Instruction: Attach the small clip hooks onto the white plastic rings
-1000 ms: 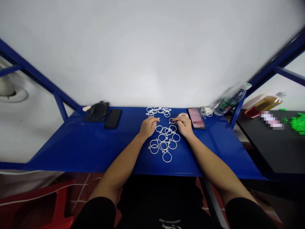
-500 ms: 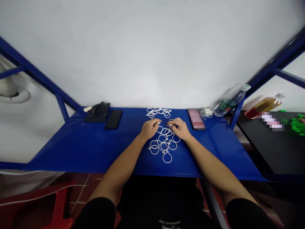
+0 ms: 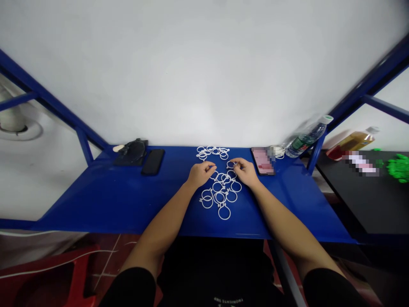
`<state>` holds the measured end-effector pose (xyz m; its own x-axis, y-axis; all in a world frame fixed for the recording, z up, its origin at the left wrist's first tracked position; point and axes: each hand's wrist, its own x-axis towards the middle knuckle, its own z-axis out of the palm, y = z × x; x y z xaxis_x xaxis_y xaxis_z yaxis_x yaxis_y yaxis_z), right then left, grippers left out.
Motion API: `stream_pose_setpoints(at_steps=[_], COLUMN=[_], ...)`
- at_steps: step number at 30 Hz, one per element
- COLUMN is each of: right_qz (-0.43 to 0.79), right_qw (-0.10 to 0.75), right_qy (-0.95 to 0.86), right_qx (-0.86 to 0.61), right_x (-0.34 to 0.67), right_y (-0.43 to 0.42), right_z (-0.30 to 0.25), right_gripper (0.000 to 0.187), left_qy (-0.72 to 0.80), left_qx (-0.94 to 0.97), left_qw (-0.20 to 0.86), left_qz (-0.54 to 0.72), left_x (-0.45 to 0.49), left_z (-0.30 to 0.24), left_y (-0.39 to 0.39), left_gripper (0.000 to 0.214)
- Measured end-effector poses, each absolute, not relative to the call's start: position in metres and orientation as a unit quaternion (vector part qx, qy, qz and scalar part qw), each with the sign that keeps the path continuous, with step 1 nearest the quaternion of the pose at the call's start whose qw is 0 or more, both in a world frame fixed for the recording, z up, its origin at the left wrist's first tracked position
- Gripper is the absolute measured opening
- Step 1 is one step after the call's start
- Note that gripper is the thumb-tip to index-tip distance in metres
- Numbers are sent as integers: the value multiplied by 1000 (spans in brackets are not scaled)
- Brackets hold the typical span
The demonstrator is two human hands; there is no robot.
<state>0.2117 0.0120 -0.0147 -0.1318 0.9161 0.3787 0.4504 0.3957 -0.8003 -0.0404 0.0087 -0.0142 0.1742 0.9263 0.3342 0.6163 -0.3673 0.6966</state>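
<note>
Several white plastic rings (image 3: pixel 221 192) lie in a loose cluster on the blue table (image 3: pixel 111 200), and a second row of rings (image 3: pixel 213 152) sits by the wall. My left hand (image 3: pixel 200 174) rests at the cluster's upper left, fingers curled in a pinch on a small white piece. My right hand (image 3: pixel 244 170) is at the upper right, fingertips pinched on a white ring (image 3: pixel 230 164). The two hands are a few centimetres apart above the cluster.
A black phone (image 3: pixel 153 161) and a dark pouch (image 3: pixel 131 151) lie at the back left. A phone with a lit screen (image 3: pixel 262 160), a white cable and a tilted water bottle (image 3: pixel 305 135) are at the back right. A black table (image 3: pixel 367 192) with green items stands to the right.
My right hand moved in from beside the lit phone toward the cluster and now pinches a ring. My left hand shifted only slightly. The view dipped a little.
</note>
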Motion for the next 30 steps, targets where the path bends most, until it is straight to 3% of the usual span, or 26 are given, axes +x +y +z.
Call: stream_pose_setpoints(at_steps=[9,12,14,20,25,30], right_qz=[243,252,256,246,202,238], right_qw=[447,404,376,334,320,309], right_qy=[-711,-740,-753,-771,-794,-768], right_qx=[-486,-475,-475,-483,-476,-507], right_x=[226,230,231,235,238,237], right_y=[20,22,23,28,31,29], right_z=[-13,-14,-16,-20,-20,-18], right_gripper=[53,49,45,42,46,45], left_qy=[532,526,537,536,573,622], left_qx=[744,766,762,711,711,696], left_qw=[246,196,177,300,168,111], left_qz=[321,312,317,341,371,342], left_x=[-44,-45,-47,-55,-57,-59], left_z=[-12,-11,-9,-10,-20,-28], left_y=[11,13,13,16,26,34], left_gripper=[29,22,37,43,21,27])
